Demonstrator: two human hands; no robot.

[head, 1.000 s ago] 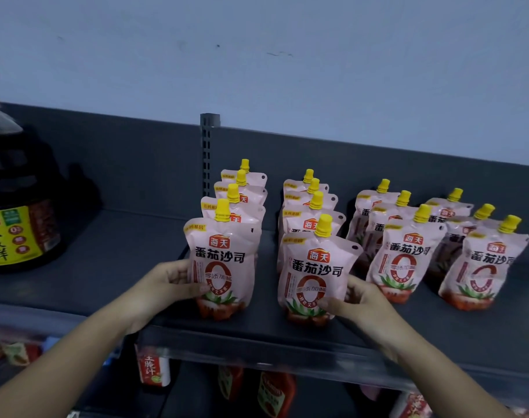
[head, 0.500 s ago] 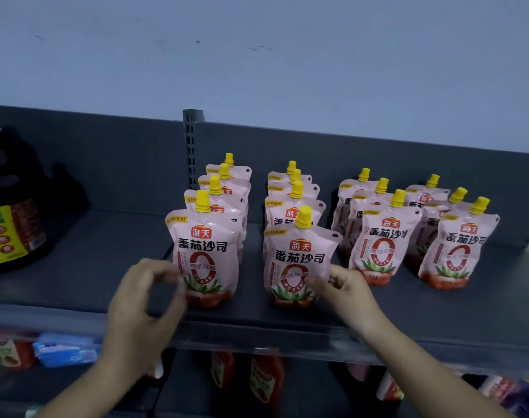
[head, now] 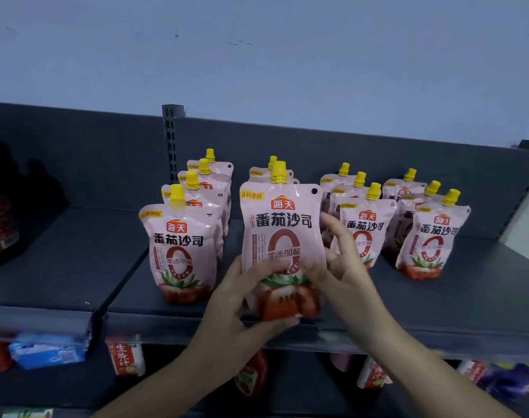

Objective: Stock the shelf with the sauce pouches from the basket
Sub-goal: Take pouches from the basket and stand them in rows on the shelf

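Note:
Pink sauce pouches with yellow caps stand in several rows on the dark grey shelf (head: 468, 300). Both hands hold the front pouch of the second row (head: 283, 233), raised at the shelf's front edge. My left hand (head: 245, 300) grips its bottom left, thumb across the front. My right hand (head: 338, 263) holds its right side, fingers curled behind. The first row's front pouch (head: 179, 251) stands upright just to the left. Further rows, among them a front pouch (head: 364, 233) and another (head: 432, 236), stand to the right. No basket is in view.
A large dark oil bottle (head: 1, 230) stands at the shelf's far left. A slotted upright post (head: 170, 140) rises behind the pouches. Below the shelf lie a blue packet (head: 46, 351) and red sauce packs (head: 126, 356).
My left hand left the first row's front pouch and moved right onto the second row's front pouch. Both hands have lifted that pouch toward the shelf's front edge.

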